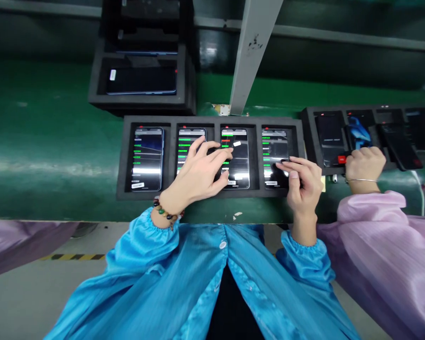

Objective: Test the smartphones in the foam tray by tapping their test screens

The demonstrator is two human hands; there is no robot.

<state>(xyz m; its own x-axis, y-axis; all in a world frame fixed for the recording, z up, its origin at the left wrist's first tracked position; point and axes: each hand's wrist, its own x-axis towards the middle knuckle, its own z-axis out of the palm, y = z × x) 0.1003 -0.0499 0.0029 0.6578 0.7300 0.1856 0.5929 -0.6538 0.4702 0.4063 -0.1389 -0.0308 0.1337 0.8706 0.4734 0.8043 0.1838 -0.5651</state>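
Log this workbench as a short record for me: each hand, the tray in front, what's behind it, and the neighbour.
Left hand: spread over the second phone and third phone from the left; contact unclear
Right hand: fingertips at the fourth phone
Front tray: dark, four compartments, one lit phone in each
Behind, to the left: stacked trays, a dark-screened phone in the nearest compartment
Neighbour: co-worker's hand at another tray, to the right
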